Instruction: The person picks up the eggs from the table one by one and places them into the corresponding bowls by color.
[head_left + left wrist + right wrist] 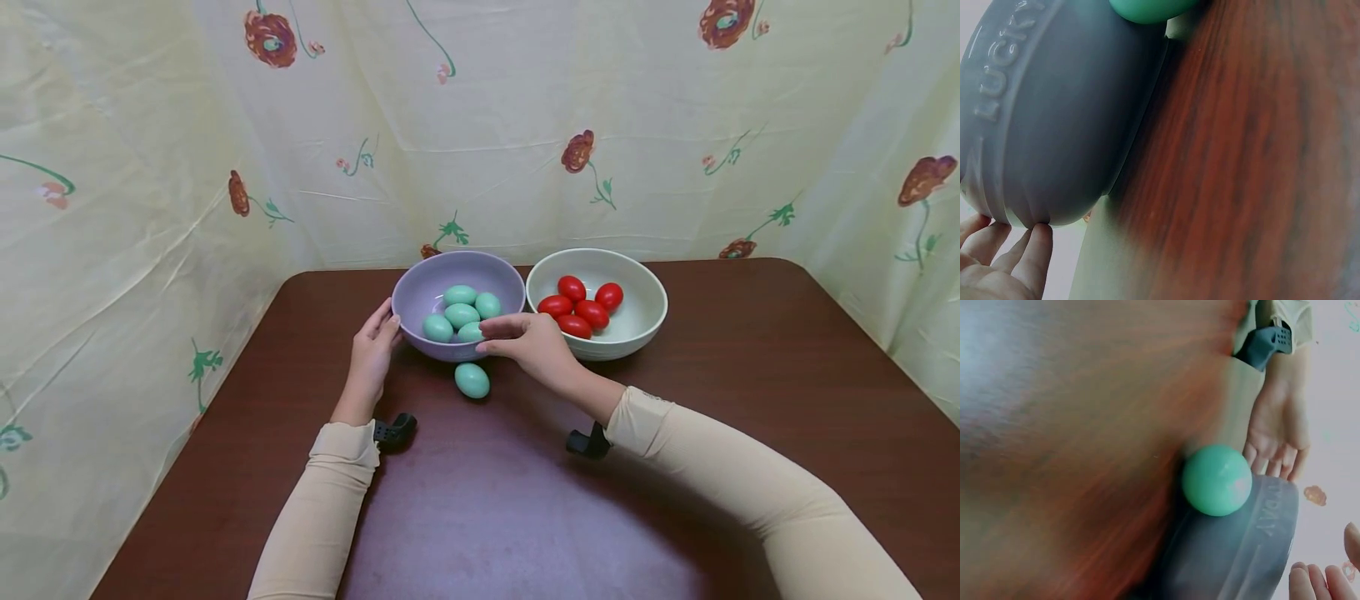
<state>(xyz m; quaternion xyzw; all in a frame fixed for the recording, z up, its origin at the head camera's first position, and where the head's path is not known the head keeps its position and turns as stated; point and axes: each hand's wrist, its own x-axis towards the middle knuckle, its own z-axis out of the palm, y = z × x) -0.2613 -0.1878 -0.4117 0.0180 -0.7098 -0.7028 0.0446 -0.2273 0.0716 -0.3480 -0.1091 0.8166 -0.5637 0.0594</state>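
My left hand (372, 346) rests against the left side of a purple bowl (416, 287), fingertips touching its outer wall, as the left wrist view shows. Inside that bowl lie several mint-green eggs (461, 315). Over its front right rim reaches my right hand (536, 346), thumb and fingers apart. Nothing shows between them in the right wrist view, though in the head view the fingertips overlap one egg in the bowl. Another green egg (472, 381) lies on the table just before the bowl, below the right hand's fingers.
A pale white-green bowl (637, 317) stands right beside the purple one, with several red eggs (592, 314) in it. Both bowls are near the back edge of the dark brown wooden table (510, 517). A flowered cloth (510, 108) hangs behind and at the sides.
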